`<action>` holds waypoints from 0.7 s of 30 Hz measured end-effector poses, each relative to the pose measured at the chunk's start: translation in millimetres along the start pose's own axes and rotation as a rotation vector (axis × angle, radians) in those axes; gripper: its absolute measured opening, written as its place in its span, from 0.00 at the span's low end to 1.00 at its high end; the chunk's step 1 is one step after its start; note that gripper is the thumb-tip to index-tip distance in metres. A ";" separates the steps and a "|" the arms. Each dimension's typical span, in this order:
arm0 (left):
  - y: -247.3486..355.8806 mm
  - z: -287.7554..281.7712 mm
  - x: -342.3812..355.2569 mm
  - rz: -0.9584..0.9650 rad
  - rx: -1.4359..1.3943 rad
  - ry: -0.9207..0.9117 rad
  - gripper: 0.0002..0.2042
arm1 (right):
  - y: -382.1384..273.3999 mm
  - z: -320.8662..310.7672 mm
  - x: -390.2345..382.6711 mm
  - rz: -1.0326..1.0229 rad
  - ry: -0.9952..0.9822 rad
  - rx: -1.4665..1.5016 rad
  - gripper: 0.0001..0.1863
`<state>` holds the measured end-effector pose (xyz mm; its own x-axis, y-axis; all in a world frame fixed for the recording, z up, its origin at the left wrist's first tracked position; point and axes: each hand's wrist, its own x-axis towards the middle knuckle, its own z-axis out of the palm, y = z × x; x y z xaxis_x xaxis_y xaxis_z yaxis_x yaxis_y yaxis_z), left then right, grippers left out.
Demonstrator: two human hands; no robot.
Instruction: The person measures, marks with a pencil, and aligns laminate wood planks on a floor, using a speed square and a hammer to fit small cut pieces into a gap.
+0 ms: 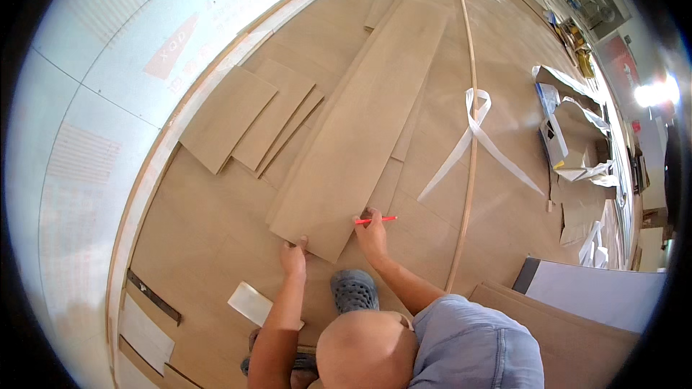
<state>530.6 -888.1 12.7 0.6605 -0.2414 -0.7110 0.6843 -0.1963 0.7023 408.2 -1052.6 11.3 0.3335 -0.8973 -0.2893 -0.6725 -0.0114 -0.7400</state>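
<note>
A grey clog (353, 292) stands on the plank floor (216, 209), with a pale rectangular block (250, 304) to its left. Just beyond, the left hand (294, 256) pinches the near end of a long brown plank (375, 115), thumb on top; the right hand's (373, 238) grip pinches a slim red pencil (382, 220) beside that plank's right edge. The plank stretches away between overlapping short boards (229, 119) on its left and a thin wooden strip (468, 194), crossed by white strapping (497, 151), on its right. Farther off, a lamp (656, 92) glares.
</note>
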 end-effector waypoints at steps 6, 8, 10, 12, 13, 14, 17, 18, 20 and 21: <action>3.5 7.7 -42.2 -0.013 0.077 -0.202 0.19 | -14.5 -15.0 12.1 0.167 0.092 0.140 0.24; 2.8 22.9 -66.6 -0.020 0.023 -0.259 0.18 | -17.2 -30.7 18.5 0.282 0.134 0.286 0.22; -8.2 35.7 -78.8 0.016 0.009 -0.319 0.18 | -22.8 -50.6 21.3 0.337 0.201 0.392 0.21; -13.5 47.3 -95.4 0.102 0.122 -0.375 0.18 | -29.2 -69.5 16.5 0.343 0.288 0.453 0.22; -16.4 55.3 -104.4 0.145 0.174 -0.412 0.17 | -17.4 -79.4 18.2 0.294 0.303 0.455 0.21; -27.4 53.7 -109.1 0.098 0.210 -0.405 0.17 | -2.6 -83.1 16.5 0.250 0.304 0.457 0.21; -50.6 49.0 -124.5 0.007 0.288 -0.366 0.17 | 15.5 -102.2 -9.3 0.274 0.264 0.415 0.20; -45.1 47.9 -138.4 0.004 0.303 -0.347 0.16 | 17.9 -105.8 -19.4 0.307 0.244 0.393 0.19; -47.4 55.2 -158.3 0.307 0.367 -0.289 0.15 | 33.1 -109.8 -34.8 0.262 0.351 0.464 0.19; -48.0 57.0 -158.2 0.229 0.366 -0.358 0.16 | 40.7 -111.4 -35.9 0.239 0.399 0.500 0.19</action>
<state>375.6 -894.7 93.5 0.5896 -0.6115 -0.5277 0.3417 -0.4031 0.8490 295.3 -1070.0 59.2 -0.1195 -0.9449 -0.3047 -0.2796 0.3265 -0.9029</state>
